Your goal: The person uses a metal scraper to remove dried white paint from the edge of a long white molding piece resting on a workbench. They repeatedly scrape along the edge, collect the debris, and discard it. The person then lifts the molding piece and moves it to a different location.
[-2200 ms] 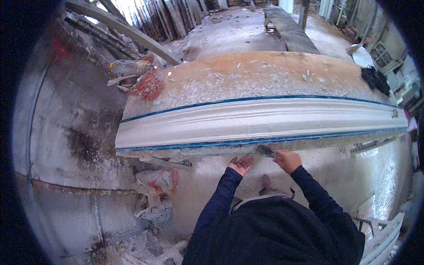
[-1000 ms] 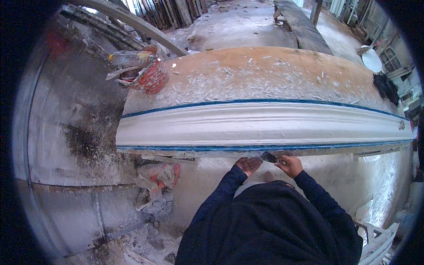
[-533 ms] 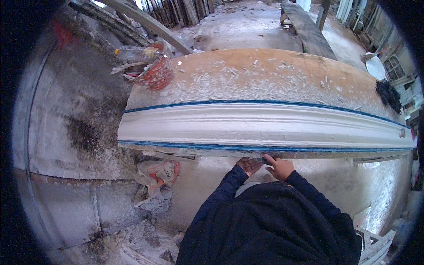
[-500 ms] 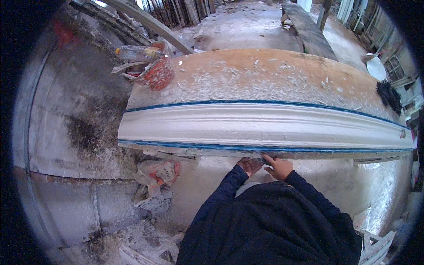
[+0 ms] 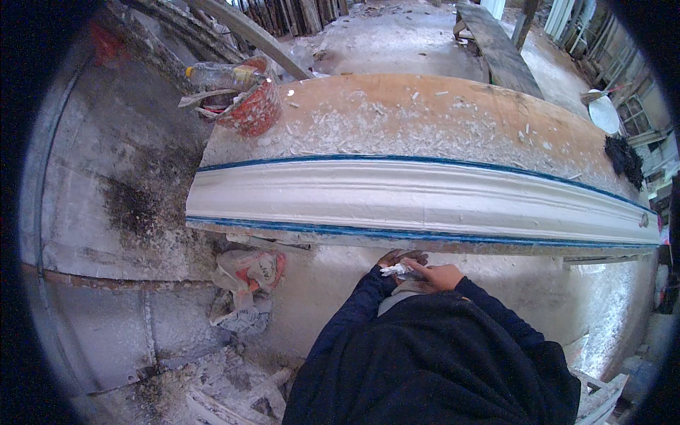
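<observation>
A long white plaster moulding (image 5: 425, 195), ridged along its length, lies across the bench between two blue edge strips. My right hand (image 5: 442, 275) is closed on a thin, flat scraper-like tool, mostly hidden by the fingers, with the index finger stretched along it. A lump of white plaster (image 5: 396, 269) shows at its tip, over my left palm. My left hand (image 5: 405, 256) is turned up with its fingers stretched out, just beyond the lump. Both hands are close together in front of my body, on the near side of the moulding and apart from it.
White crumbs litter the wooden bench top (image 5: 397, 92) behind the moulding. A red bucket (image 5: 258, 110) holding a plastic bottle stands at its left end, a black fibrous bundle (image 5: 625, 159) at its right. A crumpled bag (image 5: 248, 273) lies below left; a long plank bench (image 5: 499, 53) stands beyond.
Both hands have drawn back from the moulding's near edge toward my body. White plaster now shows between them. My right hand has turned, and the view has shifted slightly.
</observation>
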The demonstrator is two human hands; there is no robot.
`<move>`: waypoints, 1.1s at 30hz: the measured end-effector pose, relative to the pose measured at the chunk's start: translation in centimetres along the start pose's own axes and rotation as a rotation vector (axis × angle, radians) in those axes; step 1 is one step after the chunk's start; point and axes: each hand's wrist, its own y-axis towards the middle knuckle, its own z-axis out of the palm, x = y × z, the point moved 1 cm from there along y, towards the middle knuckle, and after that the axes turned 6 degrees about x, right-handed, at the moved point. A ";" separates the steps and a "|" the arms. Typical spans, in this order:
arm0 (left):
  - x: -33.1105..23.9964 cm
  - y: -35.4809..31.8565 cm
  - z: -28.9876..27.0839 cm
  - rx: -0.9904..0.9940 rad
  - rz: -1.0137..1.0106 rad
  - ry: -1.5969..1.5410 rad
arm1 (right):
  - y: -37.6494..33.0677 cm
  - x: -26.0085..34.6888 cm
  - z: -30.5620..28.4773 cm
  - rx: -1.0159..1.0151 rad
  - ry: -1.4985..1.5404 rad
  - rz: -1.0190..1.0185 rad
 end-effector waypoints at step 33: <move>-2.3 -3.0 -1.6 -0.078 0.079 -0.317 | -4.6 -2.8 -1.1 -0.403 -0.041 0.136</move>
